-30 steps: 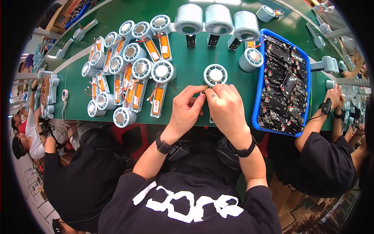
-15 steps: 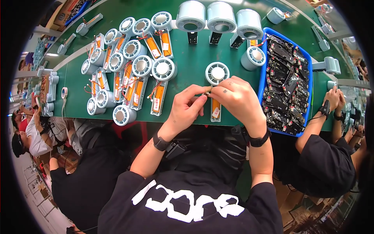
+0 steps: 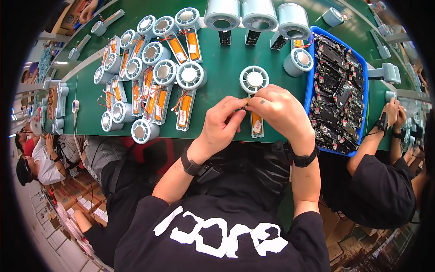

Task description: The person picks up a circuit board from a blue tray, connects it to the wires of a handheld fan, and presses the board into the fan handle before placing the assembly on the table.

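Observation:
In front of me, near the table's front edge, lies a light-blue handheld fan (image 3: 254, 80) with its round head pointing away from me. Its open handle shows an orange battery (image 3: 257, 124) with a white label. My left hand (image 3: 222, 121) and my right hand (image 3: 282, 110) meet over the upper handle, just below the fan head. Both are closed, with fingertips pinched together around something small. My fingers cover most of it, so its kind is hidden.
Several similar open fans (image 3: 190, 76) with batteries and loose wires crowd the left. Larger light-blue fan units (image 3: 258, 16) stand at the back. A blue bin (image 3: 366, 86) of black circuit boards sits at right. A tape roll (image 3: 75, 107) lies far left. Co-workers' hands (image 3: 392, 112) show at right.
The whole view has shifted slightly. My hands stay pinched together over the same fan, with only small finger movement. Another person's hand has appeared at the far upper left.

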A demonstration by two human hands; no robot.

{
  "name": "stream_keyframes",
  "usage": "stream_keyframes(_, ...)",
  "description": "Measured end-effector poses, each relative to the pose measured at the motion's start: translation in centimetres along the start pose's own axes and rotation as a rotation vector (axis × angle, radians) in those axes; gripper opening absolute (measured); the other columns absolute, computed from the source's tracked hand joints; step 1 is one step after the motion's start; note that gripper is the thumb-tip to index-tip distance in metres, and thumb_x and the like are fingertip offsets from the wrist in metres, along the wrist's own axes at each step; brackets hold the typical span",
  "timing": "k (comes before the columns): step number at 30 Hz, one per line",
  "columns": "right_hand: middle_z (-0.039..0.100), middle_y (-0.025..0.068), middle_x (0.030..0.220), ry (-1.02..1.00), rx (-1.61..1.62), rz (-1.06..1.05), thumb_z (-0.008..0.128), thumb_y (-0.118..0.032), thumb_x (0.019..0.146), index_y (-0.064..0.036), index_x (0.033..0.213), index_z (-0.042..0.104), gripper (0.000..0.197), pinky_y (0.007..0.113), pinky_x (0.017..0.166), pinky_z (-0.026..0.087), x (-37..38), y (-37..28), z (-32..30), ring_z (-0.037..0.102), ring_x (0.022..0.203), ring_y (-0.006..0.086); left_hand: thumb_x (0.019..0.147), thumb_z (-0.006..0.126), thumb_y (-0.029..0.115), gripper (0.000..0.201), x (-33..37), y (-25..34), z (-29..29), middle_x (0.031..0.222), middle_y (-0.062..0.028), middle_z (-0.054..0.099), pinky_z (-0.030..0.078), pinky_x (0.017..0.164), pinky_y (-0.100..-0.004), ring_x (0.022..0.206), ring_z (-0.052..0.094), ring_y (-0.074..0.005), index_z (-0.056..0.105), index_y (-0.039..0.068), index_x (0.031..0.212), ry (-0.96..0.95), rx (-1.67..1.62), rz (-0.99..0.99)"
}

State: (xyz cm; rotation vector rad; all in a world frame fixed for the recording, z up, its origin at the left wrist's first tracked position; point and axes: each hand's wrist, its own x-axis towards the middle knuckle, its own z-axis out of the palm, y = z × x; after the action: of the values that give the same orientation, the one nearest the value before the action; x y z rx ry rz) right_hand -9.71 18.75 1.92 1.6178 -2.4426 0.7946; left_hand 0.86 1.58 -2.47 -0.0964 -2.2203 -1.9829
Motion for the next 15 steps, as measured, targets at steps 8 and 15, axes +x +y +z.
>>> stream_keyframes(8, 0.07, 0.0092, 0.093, 0.333, 0.265, 0.367, 0.08, -0.005, 0.077, -0.0027, 0.101, 0.072, 0.025, 0.033, 0.071, 0.054, -1.9, -3.1, -0.4, 0.067, 0.078, 0.0241, 0.099, 0.053, -0.002, 0.031, -0.5, 2.3, 1.2, 0.1, -0.0042, 0.06, 0.044, 0.056, -0.0213, 0.068, 0.056, -0.0076, 0.058, -0.001, 0.13, 0.189, -0.338, -0.269)
stream_keyframes(15, 0.071, 0.0108, 0.098, 0.379, 0.296, 0.445, 0.076, 0.002, 0.08, -0.0005, 0.112, 0.07, 0.032, 0.03, 0.073, 0.055, -2.1, -5.0, 0.0, 0.068, 0.077, 0.0178, 0.101, 0.051, 0.003, 0.031, -0.2, 3.0, 1.9, 0.105, -0.0042, 0.063, 0.05, 0.067, -0.0243, 0.079, 0.06, -0.008, 0.056, -0.004, 0.131, 0.217, -0.442, -0.227)
